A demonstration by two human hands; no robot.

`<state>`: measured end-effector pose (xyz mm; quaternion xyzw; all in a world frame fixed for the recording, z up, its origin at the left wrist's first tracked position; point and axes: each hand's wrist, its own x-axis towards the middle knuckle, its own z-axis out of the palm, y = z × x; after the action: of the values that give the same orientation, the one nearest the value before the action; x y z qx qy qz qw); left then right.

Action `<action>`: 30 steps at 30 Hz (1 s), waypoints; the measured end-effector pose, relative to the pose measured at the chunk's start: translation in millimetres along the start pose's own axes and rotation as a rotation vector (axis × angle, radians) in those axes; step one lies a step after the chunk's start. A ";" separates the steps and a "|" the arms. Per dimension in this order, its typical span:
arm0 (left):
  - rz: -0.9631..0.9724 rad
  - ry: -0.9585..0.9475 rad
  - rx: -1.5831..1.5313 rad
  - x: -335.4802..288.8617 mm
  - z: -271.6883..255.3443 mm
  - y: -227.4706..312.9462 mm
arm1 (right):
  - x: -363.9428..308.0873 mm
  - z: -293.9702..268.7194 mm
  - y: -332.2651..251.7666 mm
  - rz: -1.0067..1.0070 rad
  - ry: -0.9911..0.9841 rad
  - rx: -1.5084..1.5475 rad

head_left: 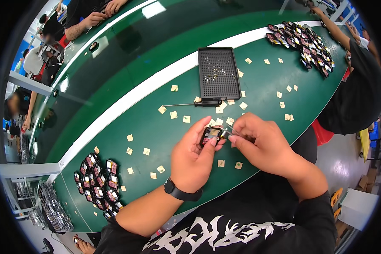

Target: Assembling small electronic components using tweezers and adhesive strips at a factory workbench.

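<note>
My left hand (194,163), with a black watch on its wrist, grips a small black device housing (210,134) with a pinkish circuit board inside. The housing's open side faces up, and my fingers cover part of its rim. From the right, my right hand (264,142) pinches thin metal tweezers (230,130). Their tips are at the housing's right edge; whether they hold a tiny part I cannot tell. Pale square stickers (221,163) lie on the table around both hands. Beyond my hands rests a screwdriver (208,103), its shaft pointing left.
A black perforated tray (220,89) holding tiny parts stands beyond the screwdriver. Similar housings form a pile (98,180) at the left and another pile (302,44) at the far right. A white strip (156,80) borders the green table (169,135). Other people work around it.
</note>
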<state>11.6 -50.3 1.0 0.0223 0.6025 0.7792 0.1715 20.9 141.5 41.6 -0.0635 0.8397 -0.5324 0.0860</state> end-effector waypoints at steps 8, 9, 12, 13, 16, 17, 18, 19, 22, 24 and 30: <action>0.032 0.005 0.238 -1.4 -3.2 -5.0 | 5.6 7.2 -1.6 0.116 -0.071 -0.025; 0.045 -0.006 0.271 -1.2 -4.9 -7.0 | 5.8 9.1 2.0 0.145 -0.074 0.026; 0.031 -0.049 0.306 0.9 -7.8 -6.1 | 5.8 11.4 11.0 0.233 -0.085 0.195; 0.017 -0.060 0.308 1.3 -8.9 -4.4 | 7.8 10.0 10.7 0.261 -0.100 0.266; -0.085 -0.085 0.064 6.1 -8.9 7.0 | 7.6 8.4 14.5 0.217 -0.096 0.384; -0.103 -0.091 0.013 8.0 -10.4 7.9 | 7.1 7.2 16.4 0.181 -0.088 0.407; -0.121 -0.096 -0.038 9.8 -12.0 8.3 | 6.5 5.1 17.2 0.198 -0.079 0.431; -0.138 -0.099 -0.088 10.0 -13.4 8.8 | 6.3 3.3 18.3 0.214 -0.073 0.457; -0.100 -0.090 -0.056 8.1 -10.7 8.9 | 8.9 4.8 23.3 0.182 -0.076 0.466; -0.065 -0.096 -0.009 7.0 -10.5 6.3 | 10.8 7.4 27.9 0.166 -0.084 0.488; -0.032 -0.062 0.023 5.7 -6.5 0.4 | 13.6 4.4 24.3 0.260 -0.109 0.477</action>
<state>4.5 -54.8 -1.4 0.0384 0.6060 0.7684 0.2023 8.2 145.2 16.8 0.0383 0.6859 -0.6953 0.2115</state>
